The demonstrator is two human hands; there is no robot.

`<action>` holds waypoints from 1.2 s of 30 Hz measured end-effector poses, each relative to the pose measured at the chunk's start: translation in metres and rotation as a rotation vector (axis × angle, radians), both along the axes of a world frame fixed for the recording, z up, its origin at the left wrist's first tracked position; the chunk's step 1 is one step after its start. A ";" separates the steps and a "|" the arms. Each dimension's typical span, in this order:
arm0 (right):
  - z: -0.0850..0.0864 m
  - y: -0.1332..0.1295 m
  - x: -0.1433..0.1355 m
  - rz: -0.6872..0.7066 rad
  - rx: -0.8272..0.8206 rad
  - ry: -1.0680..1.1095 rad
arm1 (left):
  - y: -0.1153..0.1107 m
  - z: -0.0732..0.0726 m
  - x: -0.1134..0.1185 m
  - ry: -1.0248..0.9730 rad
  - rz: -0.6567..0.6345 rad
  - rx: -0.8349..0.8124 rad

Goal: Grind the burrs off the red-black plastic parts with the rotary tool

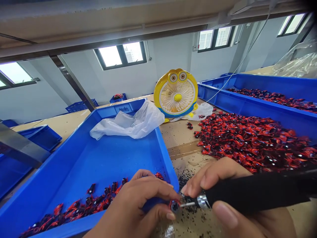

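A: Head view: what is held nearest?

B: A small red-and-black part [174, 205] is pinched in the left hand [133, 211], fingers closed on it just past the near tray's rim, so its face is presented to the tool. A black rotary tool [250, 193] is gripped by the right hand [237, 205], its tip touching the part.

A: And beyond?

B: Dark shavings are scattered on the tabletop [180, 138]. The blue tray [104, 158] is left mostly bare; a heap of parts [250, 142] is piled right, a yellow fan [176, 94] behind.

Left hand [138, 205] pinches a small red-black part [174, 205] against the right hand's [237, 201] black rotary tool [252, 192]
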State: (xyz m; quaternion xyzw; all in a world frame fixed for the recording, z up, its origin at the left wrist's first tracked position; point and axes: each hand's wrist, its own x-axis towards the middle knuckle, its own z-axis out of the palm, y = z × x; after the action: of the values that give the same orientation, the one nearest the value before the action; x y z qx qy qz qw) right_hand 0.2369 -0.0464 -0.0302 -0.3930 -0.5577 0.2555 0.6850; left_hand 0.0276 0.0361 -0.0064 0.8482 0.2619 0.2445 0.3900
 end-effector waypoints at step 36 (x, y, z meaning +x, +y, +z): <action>0.002 0.000 0.000 0.052 -0.017 -0.028 | -0.001 0.002 0.004 -0.017 -0.003 -0.008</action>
State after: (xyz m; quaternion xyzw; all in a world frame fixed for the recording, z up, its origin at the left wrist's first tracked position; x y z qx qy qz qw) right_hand 0.2369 -0.0464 -0.0282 -0.3876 -0.5750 0.2725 0.6670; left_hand 0.0316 0.0355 -0.0044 0.8449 0.2584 0.2503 0.3958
